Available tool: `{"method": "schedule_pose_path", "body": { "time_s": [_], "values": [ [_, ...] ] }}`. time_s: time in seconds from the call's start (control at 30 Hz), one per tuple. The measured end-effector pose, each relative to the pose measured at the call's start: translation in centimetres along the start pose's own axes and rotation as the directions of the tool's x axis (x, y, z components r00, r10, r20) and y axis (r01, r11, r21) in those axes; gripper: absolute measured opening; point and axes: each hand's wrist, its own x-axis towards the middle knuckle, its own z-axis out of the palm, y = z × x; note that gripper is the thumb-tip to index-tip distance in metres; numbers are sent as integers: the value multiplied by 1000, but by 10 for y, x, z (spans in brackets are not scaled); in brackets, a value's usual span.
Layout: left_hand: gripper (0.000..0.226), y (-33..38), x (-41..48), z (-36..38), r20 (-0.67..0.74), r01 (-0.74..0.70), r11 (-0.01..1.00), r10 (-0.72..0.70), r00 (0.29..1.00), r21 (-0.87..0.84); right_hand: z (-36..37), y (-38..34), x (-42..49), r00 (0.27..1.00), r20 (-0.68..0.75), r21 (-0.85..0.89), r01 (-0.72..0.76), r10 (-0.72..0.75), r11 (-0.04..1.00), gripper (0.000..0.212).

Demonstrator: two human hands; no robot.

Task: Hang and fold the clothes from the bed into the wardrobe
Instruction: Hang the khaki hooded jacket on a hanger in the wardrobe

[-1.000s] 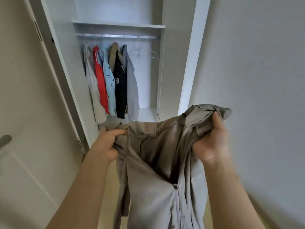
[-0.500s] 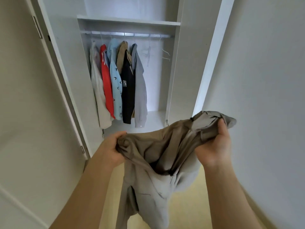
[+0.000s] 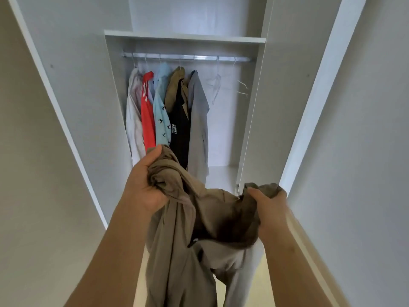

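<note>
A grey-brown garment point(image 3: 188, 251) hangs between my two hands in front of the open white wardrobe point(image 3: 183, 38). My left hand point(image 3: 143, 187) grips a bunched part of its top edge, raised in front of the hanging clothes. My right hand point(image 3: 269, 209) grips the other end of that edge, lower and to the right. The rest of the cloth drops down out of the frame. Inside the wardrobe, several garments point(image 3: 168, 116) hang on the metal rail point(image 3: 188, 57): white, red, light blue, olive with black, and grey.
Two bare hangers point(image 3: 215, 83) hang on the rail's right half, with open room beside them. A shelf runs above the rail. The wardrobe's open doors point(image 3: 66, 120) stand at both sides. A plain wall point(image 3: 365, 151) fills the right.
I have come closer to the wardrobe, which now fills the view. My left hand has risen with the garment's edge; my right hand has dropped lower.
</note>
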Motion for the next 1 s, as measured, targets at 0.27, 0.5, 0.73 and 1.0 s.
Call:
{"method": "schedule_pose_path", "body": {
  "time_s": [0.27,0.5,0.73,1.0],
  "values": [
    [15,11,77,7,45,-36,998,38,998,-42,61,27,80,915,388,-539,322,-110,778,69],
    [15,40,182,13,168,40,992,-20,986,-118,143,44,151,544,793,-538,417,273,733,24],
    [3,104,290,4,-136,-102,904,173,976,414,236,2,245,897,398,-245,307,-193,920,31],
    [54,109,397,-41,-26,-180,411,448,894,894,287,-33,307,925,292,21,246,-241,969,37]
  ]
}}
